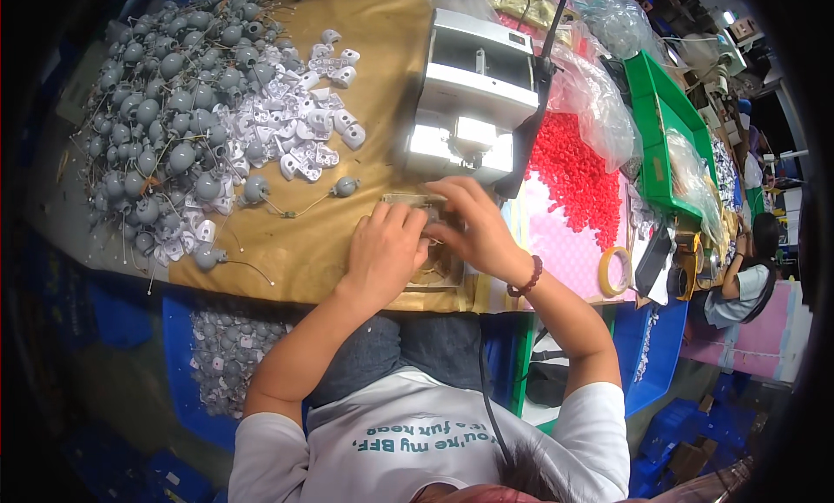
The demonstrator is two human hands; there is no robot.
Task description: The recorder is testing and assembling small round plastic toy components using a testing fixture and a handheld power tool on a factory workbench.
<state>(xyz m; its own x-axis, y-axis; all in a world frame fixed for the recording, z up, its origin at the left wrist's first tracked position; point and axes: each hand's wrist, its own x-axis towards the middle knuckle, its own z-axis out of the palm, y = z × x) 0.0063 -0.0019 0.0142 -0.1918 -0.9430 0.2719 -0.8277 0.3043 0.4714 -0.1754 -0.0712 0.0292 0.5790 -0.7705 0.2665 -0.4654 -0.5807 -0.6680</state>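
Observation:
My left hand (388,245) and my right hand (480,231) meet at the fingertips over a shallow rectangular fixture (439,283) at the table's front edge. Both sets of fingers are closed in a pinch. Whatever they hold is small and mostly covered by the fingers, so I cannot name it. Just left of my left hand lies a grey bulb-shaped part (345,187) with a thin wire; a second grey bulb (256,189) sits farther left. A white and silver machine (473,86) with a bright lit front stands right behind the hands.
A large heap of grey wired bulbs (178,95) and white plastic pieces (291,125) covers the left. On the right are red small parts (569,168), a tape roll (615,270) and a green crate (653,147). Blue bins (193,373) stand below; another person (738,286) sits far right.

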